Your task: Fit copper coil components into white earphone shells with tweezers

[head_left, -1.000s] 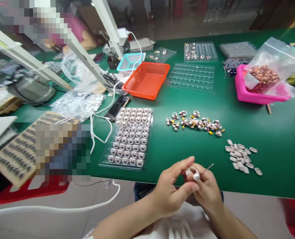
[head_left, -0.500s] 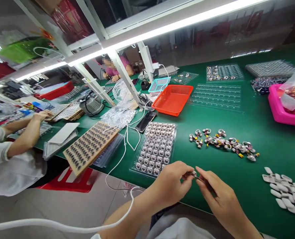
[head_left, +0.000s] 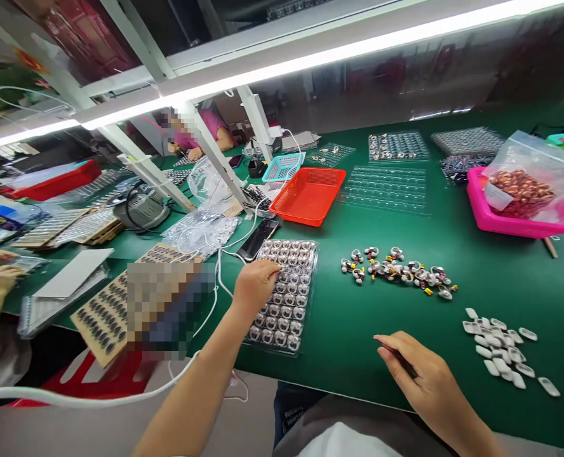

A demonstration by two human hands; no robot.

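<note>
My left hand is over the clear plastic tray, its fingertips pinched together at a cell in the upper left part. What they pinch is hidden. Rows of small shiny round metal pieces fill many of the tray's cells. Low over the green table, my right hand grips a thin dark tool, which looks like tweezers, between thumb and forefinger. A scattered pile of small ring-like parts with wires and yellow tabs lies beyond that hand. White oval shells lie to its right.
Behind the tray are a phone, an orange basket and a turquoise basket. A pink tub with a bag of copper-coloured parts stands at right. White cables cross the left side. Co-workers sit at left and behind.
My left hand has moved left and away from my right hand, from holding a small metal piece by the tool to the tray. My right hand stays nearly in place. The view has turned right.
</note>
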